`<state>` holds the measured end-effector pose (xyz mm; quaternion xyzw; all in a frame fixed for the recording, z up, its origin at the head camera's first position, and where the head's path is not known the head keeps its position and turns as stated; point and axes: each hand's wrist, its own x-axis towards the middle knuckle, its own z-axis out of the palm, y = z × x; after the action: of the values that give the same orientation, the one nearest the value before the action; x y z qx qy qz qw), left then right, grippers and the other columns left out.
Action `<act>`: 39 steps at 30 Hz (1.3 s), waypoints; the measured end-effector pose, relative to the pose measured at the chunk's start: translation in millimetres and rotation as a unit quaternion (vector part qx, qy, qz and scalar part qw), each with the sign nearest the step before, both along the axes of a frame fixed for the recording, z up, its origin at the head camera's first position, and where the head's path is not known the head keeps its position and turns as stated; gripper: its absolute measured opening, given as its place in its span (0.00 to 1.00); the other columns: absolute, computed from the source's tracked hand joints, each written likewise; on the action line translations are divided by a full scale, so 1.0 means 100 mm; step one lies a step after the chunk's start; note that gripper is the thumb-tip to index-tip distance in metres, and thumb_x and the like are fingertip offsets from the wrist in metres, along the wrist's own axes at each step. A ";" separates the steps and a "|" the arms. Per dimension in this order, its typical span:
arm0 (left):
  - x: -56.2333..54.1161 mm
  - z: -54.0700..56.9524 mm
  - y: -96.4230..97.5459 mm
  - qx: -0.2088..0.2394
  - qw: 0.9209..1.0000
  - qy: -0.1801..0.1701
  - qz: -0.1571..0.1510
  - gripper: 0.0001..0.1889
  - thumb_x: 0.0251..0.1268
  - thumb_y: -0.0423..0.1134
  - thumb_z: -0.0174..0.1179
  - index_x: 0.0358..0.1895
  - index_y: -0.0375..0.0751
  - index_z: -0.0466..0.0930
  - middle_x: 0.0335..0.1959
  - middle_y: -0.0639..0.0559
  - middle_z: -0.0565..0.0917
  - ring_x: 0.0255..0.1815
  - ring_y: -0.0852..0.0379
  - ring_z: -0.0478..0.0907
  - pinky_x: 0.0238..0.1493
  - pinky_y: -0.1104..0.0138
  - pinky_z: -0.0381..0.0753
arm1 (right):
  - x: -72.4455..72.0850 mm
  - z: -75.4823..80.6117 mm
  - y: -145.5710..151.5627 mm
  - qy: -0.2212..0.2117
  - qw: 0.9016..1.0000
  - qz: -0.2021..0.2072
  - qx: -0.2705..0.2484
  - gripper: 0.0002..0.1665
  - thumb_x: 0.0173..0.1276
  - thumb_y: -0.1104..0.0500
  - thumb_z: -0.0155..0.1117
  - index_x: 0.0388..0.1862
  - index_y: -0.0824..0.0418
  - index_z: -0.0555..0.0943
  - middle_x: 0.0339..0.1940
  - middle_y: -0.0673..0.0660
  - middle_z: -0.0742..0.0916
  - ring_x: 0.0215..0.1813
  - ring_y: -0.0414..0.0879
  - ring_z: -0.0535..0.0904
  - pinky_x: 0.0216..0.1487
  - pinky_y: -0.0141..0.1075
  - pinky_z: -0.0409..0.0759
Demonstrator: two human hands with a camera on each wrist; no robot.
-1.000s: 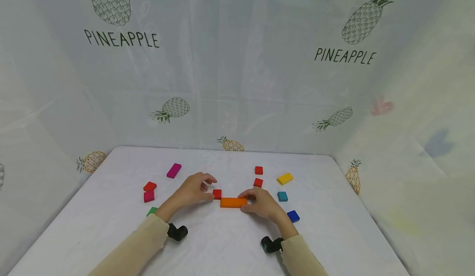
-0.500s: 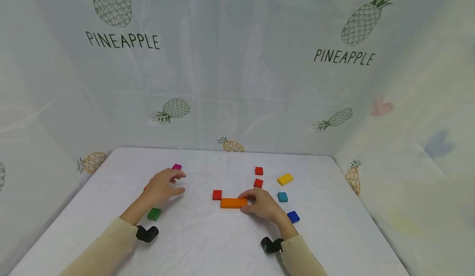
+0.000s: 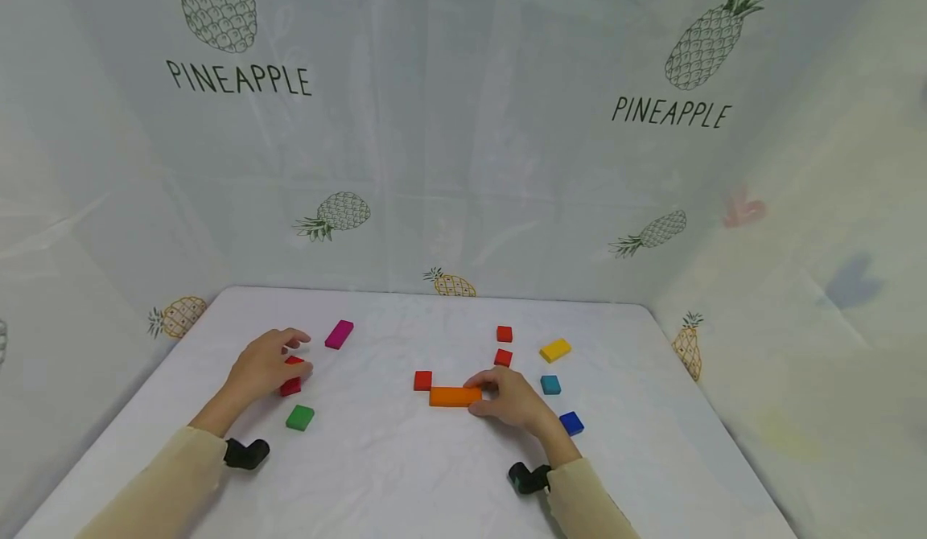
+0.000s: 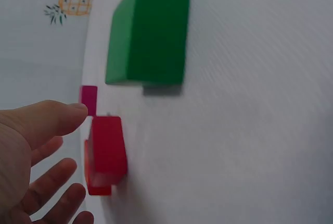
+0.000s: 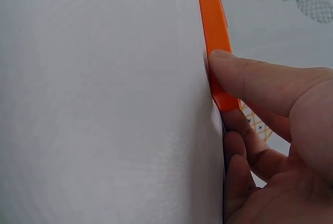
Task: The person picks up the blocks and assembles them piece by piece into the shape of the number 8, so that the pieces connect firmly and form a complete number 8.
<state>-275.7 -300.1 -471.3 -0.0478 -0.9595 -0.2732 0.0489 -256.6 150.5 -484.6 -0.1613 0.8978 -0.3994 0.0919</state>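
My right hand (image 3: 512, 398) pinches the right end of a long orange block (image 3: 451, 397) lying on the white table; the right wrist view shows the thumb along its side. A small red block (image 3: 423, 380) sits at the orange block's far left corner. On the left, my left hand (image 3: 259, 368) hovers with thumb and fingers spread over a crimson block (image 4: 108, 148) and an orange-red block (image 4: 99, 189), partly covering both in the head view. Nothing is between its fingers. A green block (image 3: 300, 418) lies nearer me, a magenta block (image 3: 339, 335) farther back.
Two red blocks, a farther one (image 3: 504, 334) and a nearer one (image 3: 503, 358), lie beyond my right hand. To their right are a yellow block (image 3: 555, 351), a teal block (image 3: 550, 384) and a blue block (image 3: 571, 423). A pineapple-print curtain (image 3: 463, 137) hangs behind the table.
My left hand has left the small red block beside the orange one and travelled left to the crimson and orange-red blocks. The right hand stays on the orange block.
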 end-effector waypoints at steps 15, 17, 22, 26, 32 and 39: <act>0.03 -0.01 -0.17 0.013 0.998 -0.058 0.029 0.25 0.62 0.40 0.75 0.57 0.30 0.78 0.49 0.33 0.84 0.48 0.37 0.80 0.46 0.49 0.87 | -0.03 -0.02 0.02 -0.005 1.000 -0.003 0.002 0.16 0.68 0.56 0.79 0.54 0.48 0.89 0.53 0.50 0.86 0.56 0.49 0.78 0.64 0.52 0.81; 0.04 0.00 -0.17 0.013 0.998 -0.058 0.028 0.23 0.62 0.39 0.74 0.55 0.29 0.78 0.47 0.33 0.84 0.47 0.38 0.80 0.45 0.49 0.87 | -0.03 -0.02 0.02 -0.004 1.000 -0.002 0.001 0.16 0.68 0.57 0.79 0.54 0.48 0.89 0.53 0.50 0.86 0.57 0.49 0.78 0.64 0.52 0.81; 0.04 0.00 -0.16 0.011 0.998 -0.049 0.023 0.20 0.62 0.36 0.73 0.54 0.30 0.80 0.44 0.38 0.84 0.45 0.42 0.79 0.44 0.51 0.86 | -0.02 -0.02 0.02 -0.004 1.000 -0.003 0.001 0.16 0.68 0.56 0.79 0.54 0.48 0.89 0.53 0.50 0.86 0.56 0.49 0.78 0.64 0.52 0.81; 0.03 -0.02 -0.14 0.008 0.999 -0.034 0.013 0.19 0.62 0.35 0.72 0.54 0.31 0.81 0.43 0.40 0.84 0.44 0.43 0.79 0.42 0.53 0.86 | -0.01 -0.03 0.01 -0.011 1.000 -0.006 0.000 0.16 0.68 0.56 0.78 0.54 0.47 0.89 0.52 0.49 0.86 0.56 0.49 0.78 0.64 0.52 0.81; 0.01 -0.03 -0.11 0.016 1.000 -0.024 -0.004 0.20 0.62 0.36 0.72 0.55 0.32 0.82 0.44 0.41 0.85 0.44 0.44 0.80 0.43 0.53 0.88 | 0.00 -0.03 0.00 -0.016 1.000 -0.012 0.003 0.16 0.68 0.56 0.78 0.54 0.46 0.89 0.54 0.50 0.86 0.59 0.51 0.78 0.66 0.54 0.80; 0.00 0.06 0.00 0.018 0.999 -0.028 -0.018 0.20 0.62 0.37 0.75 0.54 0.34 0.83 0.44 0.42 0.86 0.46 0.44 0.81 0.43 0.53 0.88 | 0.00 -0.02 0.01 -0.015 1.000 -0.013 0.002 0.16 0.68 0.57 0.78 0.54 0.46 0.89 0.54 0.50 0.86 0.59 0.51 0.78 0.66 0.54 0.80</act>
<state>-276.0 -300.1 -465.2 -0.0561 -0.9545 -0.2923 0.0183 -256.7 151.5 -487.1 -0.1437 0.8992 -0.4009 0.1005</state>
